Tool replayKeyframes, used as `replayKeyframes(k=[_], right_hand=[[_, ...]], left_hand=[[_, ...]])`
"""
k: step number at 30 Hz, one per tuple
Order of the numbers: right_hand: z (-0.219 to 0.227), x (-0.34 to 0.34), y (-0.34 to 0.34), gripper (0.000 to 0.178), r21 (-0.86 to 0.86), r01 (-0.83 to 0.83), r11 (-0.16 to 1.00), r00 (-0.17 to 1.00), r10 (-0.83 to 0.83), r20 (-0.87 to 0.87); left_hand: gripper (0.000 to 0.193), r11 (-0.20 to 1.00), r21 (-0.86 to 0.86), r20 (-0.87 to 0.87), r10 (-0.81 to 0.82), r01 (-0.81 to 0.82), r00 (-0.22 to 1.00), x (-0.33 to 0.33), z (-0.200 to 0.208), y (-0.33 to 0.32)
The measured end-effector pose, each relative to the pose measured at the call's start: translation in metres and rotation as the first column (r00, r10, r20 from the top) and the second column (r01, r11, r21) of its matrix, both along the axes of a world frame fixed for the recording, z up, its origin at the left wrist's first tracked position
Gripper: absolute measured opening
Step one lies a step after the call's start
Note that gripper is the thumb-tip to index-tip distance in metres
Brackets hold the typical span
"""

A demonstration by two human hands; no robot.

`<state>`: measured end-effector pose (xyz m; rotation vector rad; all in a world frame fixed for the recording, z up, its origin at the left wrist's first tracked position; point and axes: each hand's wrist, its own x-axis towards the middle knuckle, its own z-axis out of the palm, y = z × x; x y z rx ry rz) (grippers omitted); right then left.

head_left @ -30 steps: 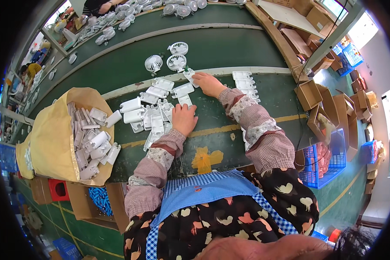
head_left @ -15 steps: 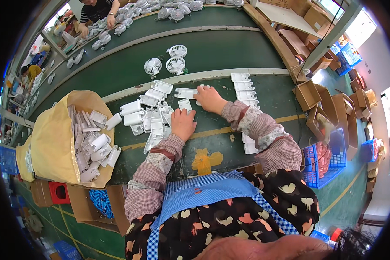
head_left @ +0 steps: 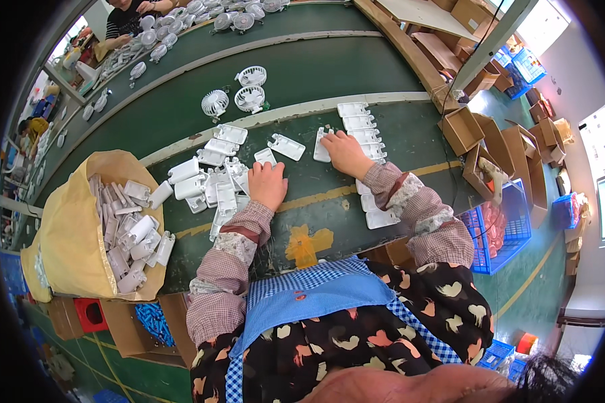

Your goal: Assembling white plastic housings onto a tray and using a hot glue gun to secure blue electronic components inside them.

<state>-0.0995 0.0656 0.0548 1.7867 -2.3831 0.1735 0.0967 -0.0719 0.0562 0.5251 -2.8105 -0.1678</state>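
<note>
My right hand (head_left: 348,154) is closed on a white plastic casing (head_left: 322,146), a flat oblong part, with its fingertips along the right side. The casing stands lengthwise on the dark green bench. My left hand (head_left: 267,186) rests with fingers extended, their tips against the near end of another white casing (head_left: 265,156). Between the hands, a third casing (head_left: 287,146) lies slanted and untouched. A loose heap of white casings (head_left: 210,180) spreads left of my left hand. Beside my right hand, a column of casings (head_left: 359,122) runs toward me, partly hidden by my wrist.
At the left, a large brown paper sack (head_left: 70,221) lies open, full of casings. Three small white fans (head_left: 215,104) sit on the green conveyor (head_left: 302,64) beyond the bench. A box of blue cylinders (head_left: 153,322) is below. A person works at the far left.
My right hand has shifted right, bringing a casing toward the column. The slanted casing between the hands has turned and is now uncovered. My left hand stays by its casing; the whole view has shifted.
</note>
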Motion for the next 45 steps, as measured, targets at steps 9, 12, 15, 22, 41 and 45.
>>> replayKeyframes(k=[9, 12, 15, 22, 41, 45], right_hand=[[-0.004, -0.002, -0.054, 0.047, -0.121, -0.208, 0.971, 0.954, 0.229, 0.192], [0.011, 0.004, -0.062, 0.044, -0.092, -0.249, 0.964, 0.961, 0.258, 0.097], [0.016, -0.001, -0.073, 0.035, -0.051, -0.405, 0.913, 0.913, 0.406, 0.025], [0.007, -0.004, -0.084, 0.014, 0.009, -0.438, 0.899, 0.893, 0.436, -0.110], [-0.012, 0.027, -0.004, 0.015, -0.279, -0.164, 0.946, 0.962, 0.216, 0.165], [0.008, 0.032, 0.035, 0.019, -0.390, -0.034, 0.920, 0.946, 0.156, 0.286]], left_hand=[[0.023, 0.997, -0.044, -0.010, 0.058, -0.059, 0.998, -0.010, -0.010, -0.014], [0.028, 0.998, 0.002, 0.059, 0.064, -0.064, 0.996, -0.009, -0.012, -0.027], [0.029, 0.999, 0.038, 0.085, 0.014, -0.017, 0.996, -0.013, -0.006, -0.035], [0.022, 0.998, -0.008, 0.102, -0.065, 0.066, 0.993, -0.029, 0.002, -0.054], [0.009, 0.984, -0.157, -0.033, -0.088, 0.082, 0.996, -0.130, -0.015, -0.073], [0.017, 0.983, -0.045, 0.117, -0.172, 0.178, 0.978, -0.130, -0.009, -0.041]])
